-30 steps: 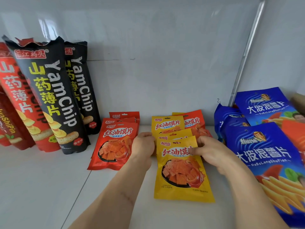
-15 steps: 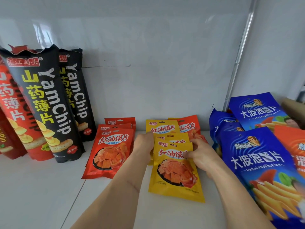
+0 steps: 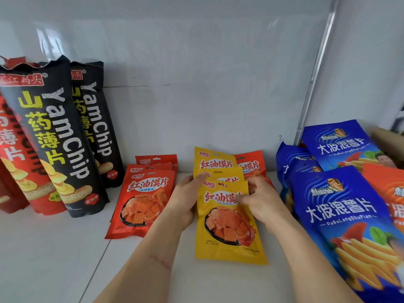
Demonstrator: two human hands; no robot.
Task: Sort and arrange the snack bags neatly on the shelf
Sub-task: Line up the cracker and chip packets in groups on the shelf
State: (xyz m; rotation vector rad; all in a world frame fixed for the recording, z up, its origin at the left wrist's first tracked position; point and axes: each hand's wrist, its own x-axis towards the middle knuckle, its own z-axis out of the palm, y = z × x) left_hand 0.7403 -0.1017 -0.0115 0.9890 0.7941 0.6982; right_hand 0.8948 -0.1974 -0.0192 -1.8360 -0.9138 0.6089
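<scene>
A row of yellow snack bags lies overlapped in the middle of the white shelf [image 3: 54, 259]. The front yellow bag [image 3: 229, 232] lies flat. My left hand [image 3: 185, 200] grips the left edge of the yellow stack, thumb over the second bag [image 3: 220, 173]. My right hand [image 3: 260, 200] rests on the front bag's upper right part, fingers curled on it. A red bag [image 3: 251, 165] sticks out behind the yellow ones at right. To the left lies a stack of red bags [image 3: 142, 200].
Tall black yam chip bags [image 3: 59, 138] and red ones [image 3: 17, 162] lean against the back wall at left. Blue potato chip bags [image 3: 341, 213] lie at right, with an orange bag [image 3: 387, 193] on them. A metal post [image 3: 314, 73] stands at back right.
The view has shifted slightly. My hands stay on the yellow stack; the left thumb has come further over the second bag and the front bag has been squared up a little.
</scene>
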